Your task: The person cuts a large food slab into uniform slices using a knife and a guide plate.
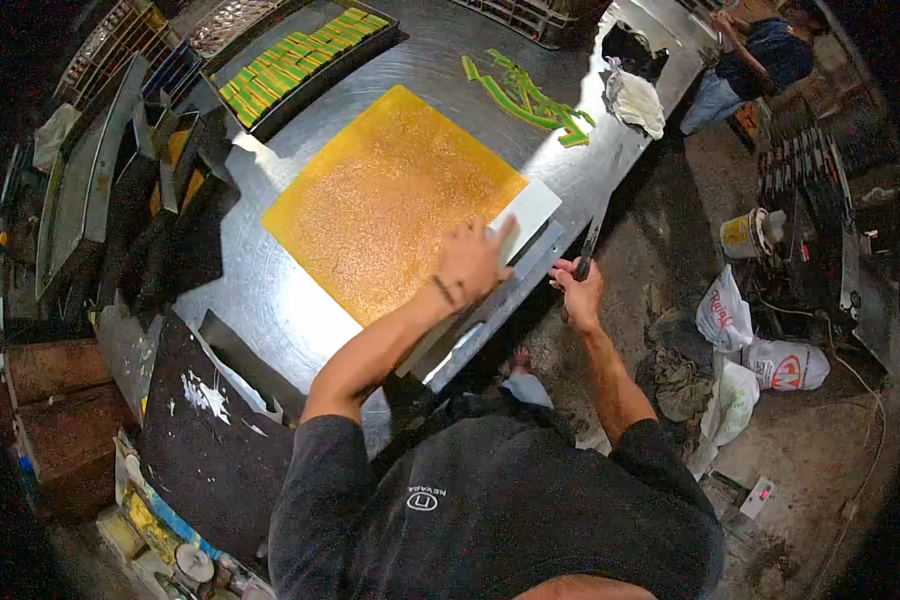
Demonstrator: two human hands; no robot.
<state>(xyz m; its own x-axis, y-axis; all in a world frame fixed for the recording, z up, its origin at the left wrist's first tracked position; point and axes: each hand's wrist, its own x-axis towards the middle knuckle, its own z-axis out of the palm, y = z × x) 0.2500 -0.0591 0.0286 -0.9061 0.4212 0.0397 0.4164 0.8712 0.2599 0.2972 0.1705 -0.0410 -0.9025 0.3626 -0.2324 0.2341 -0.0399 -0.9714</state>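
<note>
A large square golden-brown sheet of cake (390,190) lies flat on the metal table. Along its near right edge is a flat white strip (532,210), partly covered by my hand. My left hand (475,260) rests with fingers spread over the cake's near edge and the strip, gripping nothing that I can see. Just off the table's near side, my right hand (578,292) is closed round the dark handle of a long knife (594,225), its blade pointing away from me. Thin green and yellow cake trimmings (530,100) lie beyond the sheet.
A dark tray (305,62) of green and yellow cake slices stands at the far left of the metal table (260,265). Crumpled cloths (635,95) lie at the far right. Empty pans (85,190) lean on the left. Another person (765,60) is at the upper right.
</note>
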